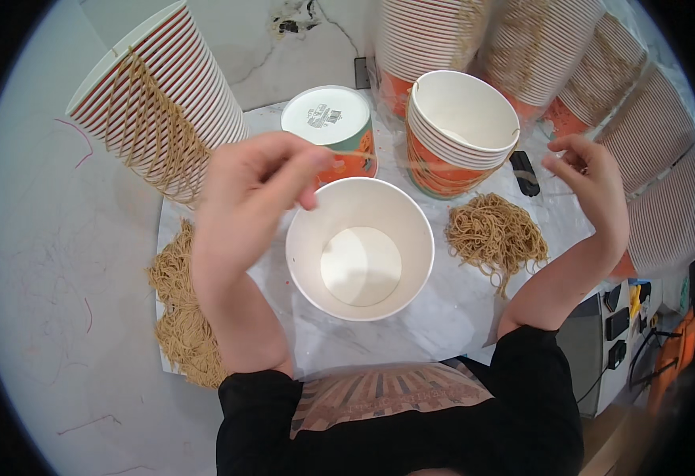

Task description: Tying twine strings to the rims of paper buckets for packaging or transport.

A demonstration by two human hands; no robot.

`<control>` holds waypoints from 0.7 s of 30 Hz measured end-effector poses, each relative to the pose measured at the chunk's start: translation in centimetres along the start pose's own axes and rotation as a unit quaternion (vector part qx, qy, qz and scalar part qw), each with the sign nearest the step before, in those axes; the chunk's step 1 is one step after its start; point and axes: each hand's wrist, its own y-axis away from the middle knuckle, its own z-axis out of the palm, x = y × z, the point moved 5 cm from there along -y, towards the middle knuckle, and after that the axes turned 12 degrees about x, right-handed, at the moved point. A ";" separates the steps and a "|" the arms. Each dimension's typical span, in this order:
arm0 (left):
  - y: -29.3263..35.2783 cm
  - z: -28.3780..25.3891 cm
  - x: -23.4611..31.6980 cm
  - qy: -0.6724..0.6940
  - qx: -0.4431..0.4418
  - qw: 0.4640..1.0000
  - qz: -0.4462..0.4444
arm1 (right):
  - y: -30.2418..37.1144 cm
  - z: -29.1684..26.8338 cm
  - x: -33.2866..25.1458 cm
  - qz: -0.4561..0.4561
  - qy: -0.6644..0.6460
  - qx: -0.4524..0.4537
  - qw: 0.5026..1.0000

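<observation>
L hand (256,178) is pinching cord (354,154) nr tub (360,305); can't tell R hand (595,170) grip. Slackening cord's prob. risking snagging tub.

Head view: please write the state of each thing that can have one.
Centre bucket: upright, open, empty
Bucket behind: closed white end up
Nested buckets beside it: upright, open
Tall left stack: nested, cord draped over side
Left cord pile: loose, tangled
Right cord pile: loose, tangled
Rear stacks: nested, plastic-wrapped
Left hand: pinching cord strand
Right hand: fingers curled
Cord strand: stretched toward right hand, blurred
</observation>
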 end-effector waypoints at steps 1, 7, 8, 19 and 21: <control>-0.1 1.2 -0.4 -0.004 -0.015 1.000 0.004 | 0.7 0.1 -1.1 -0.094 0.032 0.054 0.994; 1.1 5.0 -0.1 -0.015 -0.100 0.995 -0.017 | 4.4 4.9 -12.2 -0.271 -0.261 -0.029 0.926; 1.3 5.1 -0.5 0.008 -0.099 0.995 -0.024 | 5.3 6.3 -13.8 -0.247 -0.327 -0.078 0.909; 1.1 3.6 0.2 0.030 -0.122 0.991 -0.034 | 5.5 8.5 -14.2 -0.143 -0.358 -0.105 0.917; 1.1 3.1 0.2 0.038 -0.118 0.992 -0.031 | 5.4 8.1 -14.2 -0.147 -0.362 -0.100 0.915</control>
